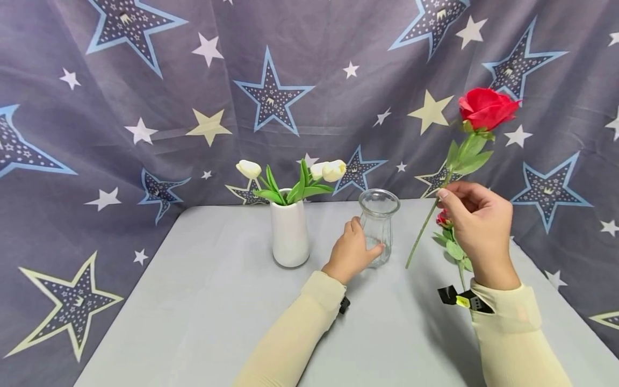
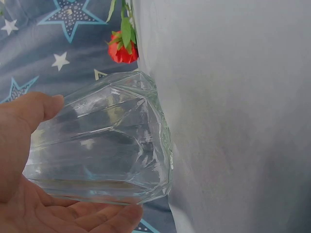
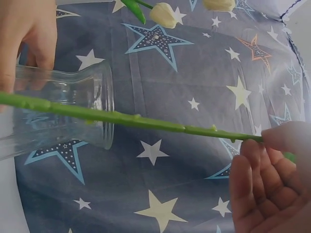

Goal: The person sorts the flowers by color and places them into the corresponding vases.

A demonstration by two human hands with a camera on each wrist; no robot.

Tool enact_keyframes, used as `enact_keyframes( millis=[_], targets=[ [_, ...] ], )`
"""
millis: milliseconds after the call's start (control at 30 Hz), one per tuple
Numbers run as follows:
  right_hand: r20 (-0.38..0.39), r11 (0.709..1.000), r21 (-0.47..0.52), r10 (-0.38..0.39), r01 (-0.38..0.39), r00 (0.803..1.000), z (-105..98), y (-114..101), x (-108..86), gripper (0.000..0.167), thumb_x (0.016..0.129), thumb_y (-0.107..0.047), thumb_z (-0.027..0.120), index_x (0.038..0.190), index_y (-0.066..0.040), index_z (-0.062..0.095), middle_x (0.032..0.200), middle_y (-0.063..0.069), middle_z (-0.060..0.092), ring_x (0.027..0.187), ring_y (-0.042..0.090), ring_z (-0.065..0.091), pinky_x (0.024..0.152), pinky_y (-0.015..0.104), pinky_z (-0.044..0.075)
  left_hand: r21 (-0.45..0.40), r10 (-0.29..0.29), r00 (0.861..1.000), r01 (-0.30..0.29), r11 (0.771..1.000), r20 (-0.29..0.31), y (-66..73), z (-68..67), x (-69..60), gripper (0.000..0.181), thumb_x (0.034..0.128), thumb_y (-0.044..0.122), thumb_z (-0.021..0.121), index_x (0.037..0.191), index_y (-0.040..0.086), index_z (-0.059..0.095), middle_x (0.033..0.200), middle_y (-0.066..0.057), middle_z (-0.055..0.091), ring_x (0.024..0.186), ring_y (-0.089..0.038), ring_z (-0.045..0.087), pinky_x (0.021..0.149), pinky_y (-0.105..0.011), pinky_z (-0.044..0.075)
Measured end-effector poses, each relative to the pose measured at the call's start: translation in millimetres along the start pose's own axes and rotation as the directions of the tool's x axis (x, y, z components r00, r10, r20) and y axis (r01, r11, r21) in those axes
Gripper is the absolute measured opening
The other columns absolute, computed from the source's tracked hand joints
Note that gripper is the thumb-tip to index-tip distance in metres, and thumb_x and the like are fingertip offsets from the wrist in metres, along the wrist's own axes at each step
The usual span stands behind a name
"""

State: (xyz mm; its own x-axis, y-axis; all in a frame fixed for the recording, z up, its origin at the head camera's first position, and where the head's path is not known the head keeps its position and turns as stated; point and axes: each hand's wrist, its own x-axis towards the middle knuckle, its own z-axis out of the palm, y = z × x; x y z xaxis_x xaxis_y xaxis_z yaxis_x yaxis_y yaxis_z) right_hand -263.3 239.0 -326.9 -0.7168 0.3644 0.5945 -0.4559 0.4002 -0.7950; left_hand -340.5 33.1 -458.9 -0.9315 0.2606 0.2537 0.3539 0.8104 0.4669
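Note:
In the head view my left hand [image 1: 352, 251] grips a clear glass vase [image 1: 383, 230] that stands upright on the table, its mouth facing up. The left wrist view shows the thumb on one side of the faceted glass [image 2: 102, 141] and the fingers on the other. My right hand [image 1: 486, 228] pinches the green stem of a red rose [image 1: 488, 110] between thumb and fingers. The bloom is up and the bare stem slants down to the left, its lower end right of the vase. In the right wrist view the stem [image 3: 150, 124] passes across the vase.
A white vase [image 1: 290, 236] with several white tulips [image 1: 333, 171] stands left of the glass one. Behind my right hand, another red rose [image 1: 443, 217] is partly hidden. A grey cloth covers the table [image 1: 203, 301]; a star-patterned curtain [image 1: 319, 123] hangs behind.

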Motion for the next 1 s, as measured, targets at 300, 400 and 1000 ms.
enact_keyframes(
  millis=[300,400,1000],
  targets=[
    [-0.119,0.992,0.057,-0.102,0.109,0.988,-0.4,-7.0,-1.5,0.014,0.091,-0.008,0.078,0.098,0.005,0.077,0.077,-0.008,0.074,0.062,0.008,0.071,0.056,0.017,0.056,-0.005,0.007,1.0,-0.007,1.0,0.009,0.6,-0.1,0.0,0.098,0.0947,0.055,0.068,0.157,-0.008,0.026,0.147,-0.025,0.048,0.11,-0.033,0.069,0.093,-0.041,0.059],
    [-0.172,0.982,0.093,-0.148,0.166,0.974,0.5,-15.3,-3.2,0.017,0.091,-0.004,0.077,0.097,0.011,0.075,0.076,-0.007,0.074,0.061,0.006,0.07,0.059,0.015,0.056,-0.002,0.012,1.0,-0.012,1.0,0.002,1.4,-0.5,-0.1,0.098,0.0947,0.055,0.069,0.157,-0.008,0.026,0.146,-0.025,0.049,0.109,-0.033,0.069,0.093,-0.04,0.059],
    [-0.358,0.781,0.49,-0.226,0.388,0.906,6.2,-26.7,-4.7,0.023,0.084,0.013,0.076,0.094,0.028,0.062,0.081,0.019,0.072,0.066,0.02,0.072,0.071,0.027,0.062,-0.018,0.002,1.0,-0.002,1.0,0.005,1.7,-2.1,-1.0,0.097,0.0949,0.053,0.069,0.157,-0.008,0.026,0.144,-0.025,0.049,0.11,-0.034,0.069,0.093,-0.041,0.059]
  ],
)
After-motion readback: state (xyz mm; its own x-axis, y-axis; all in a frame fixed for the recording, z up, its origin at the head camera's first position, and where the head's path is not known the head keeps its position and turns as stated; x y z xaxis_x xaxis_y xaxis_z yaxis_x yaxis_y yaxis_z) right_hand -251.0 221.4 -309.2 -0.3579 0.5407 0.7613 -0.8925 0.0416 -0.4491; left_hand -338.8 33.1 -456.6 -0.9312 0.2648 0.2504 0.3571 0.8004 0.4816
